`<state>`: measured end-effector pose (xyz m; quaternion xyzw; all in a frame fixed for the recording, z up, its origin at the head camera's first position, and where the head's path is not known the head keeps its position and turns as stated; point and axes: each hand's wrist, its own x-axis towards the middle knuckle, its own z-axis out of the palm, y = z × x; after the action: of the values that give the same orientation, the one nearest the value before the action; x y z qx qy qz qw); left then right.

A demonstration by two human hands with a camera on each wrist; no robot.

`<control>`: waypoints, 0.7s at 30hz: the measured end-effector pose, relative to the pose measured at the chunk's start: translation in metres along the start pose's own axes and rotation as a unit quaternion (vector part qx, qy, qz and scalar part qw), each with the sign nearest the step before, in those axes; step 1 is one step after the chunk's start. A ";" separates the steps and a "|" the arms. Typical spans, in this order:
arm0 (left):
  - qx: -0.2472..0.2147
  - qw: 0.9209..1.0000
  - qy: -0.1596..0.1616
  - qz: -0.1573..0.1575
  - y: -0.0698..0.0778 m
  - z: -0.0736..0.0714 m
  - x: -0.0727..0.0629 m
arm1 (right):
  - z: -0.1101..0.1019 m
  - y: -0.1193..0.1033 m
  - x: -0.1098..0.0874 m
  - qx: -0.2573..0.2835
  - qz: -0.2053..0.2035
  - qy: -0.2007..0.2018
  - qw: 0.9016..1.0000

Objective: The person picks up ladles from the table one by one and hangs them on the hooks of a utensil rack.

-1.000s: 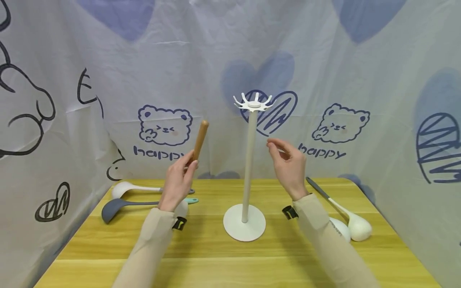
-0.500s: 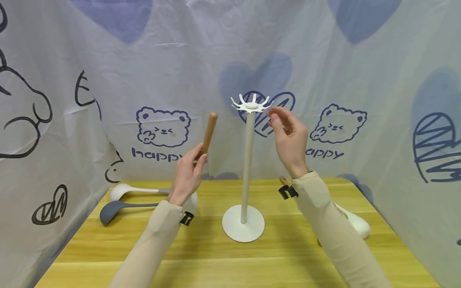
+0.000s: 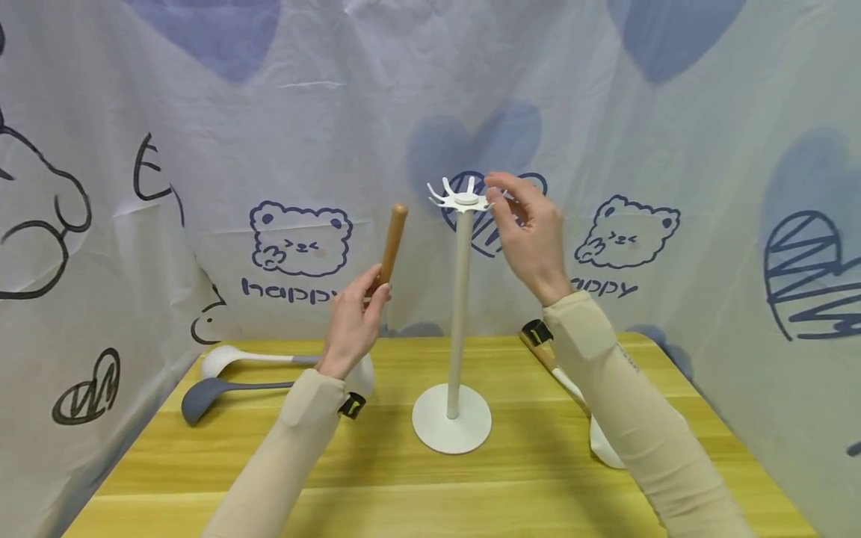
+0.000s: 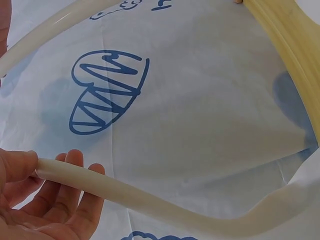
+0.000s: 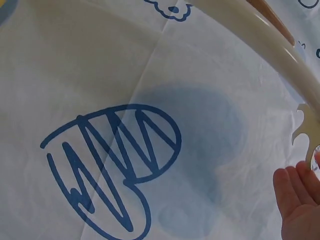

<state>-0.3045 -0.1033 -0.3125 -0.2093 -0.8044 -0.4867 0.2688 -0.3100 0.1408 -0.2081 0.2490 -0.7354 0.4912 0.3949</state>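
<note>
The left hand (image 3: 350, 321) pinches the wooden-handled utensil (image 3: 394, 243) at about ten o'clock of the white rack (image 3: 460, 306), handle tip up, apart from the pole. The right hand (image 3: 531, 232) meets the rack's top at three o'clock; whether it pinches a hook, I cannot tell. The other hooks (image 3: 471, 184) in sight carry nothing, so the work looks early: a dark ladle (image 3: 196, 400) and white ladle (image 3: 218, 362) lie toward nine, a second utensil (image 3: 569, 384) toward three, partly behind the forearm (image 3: 632, 403). The counter's (image 3: 403, 508) far edge runs at twelve, printed cloth (image 3: 377, 149) just beyond; open room lies between handle and pole, and toward six.
</note>
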 end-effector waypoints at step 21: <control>-0.006 1.000 -0.015 0.008 0.017 0.000 0.020 | -0.007 -0.004 0.005 -0.048 -0.065 -0.030 0.996</control>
<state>-0.3098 -0.0943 -0.2877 -0.2248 -0.8036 -0.4860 0.2598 -0.3070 0.1452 -0.2007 0.2917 -0.7519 0.4212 0.4148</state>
